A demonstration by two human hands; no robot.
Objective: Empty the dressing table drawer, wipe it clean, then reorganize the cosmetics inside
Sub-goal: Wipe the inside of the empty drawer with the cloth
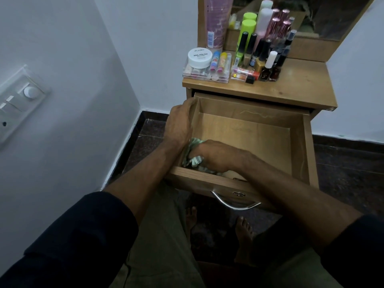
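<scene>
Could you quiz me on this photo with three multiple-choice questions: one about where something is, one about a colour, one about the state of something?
1. Where is the cloth?
A. on the tabletop
B. in the drawer's front left corner
C. on the floor

2. What colour is the nail polish remover tub?
A. white
B. black
C. red

3. How is the drawer?
A. shut
B. pulled open, full of bottles
C. pulled open, cosmetics out

Answers: 1 B, the right hand grips it there. 2 A, its lid and side show white. 3 C, bare wood shows inside, bottles stand on the tabletop, and the left hand holds the drawer's side wall.
</scene>
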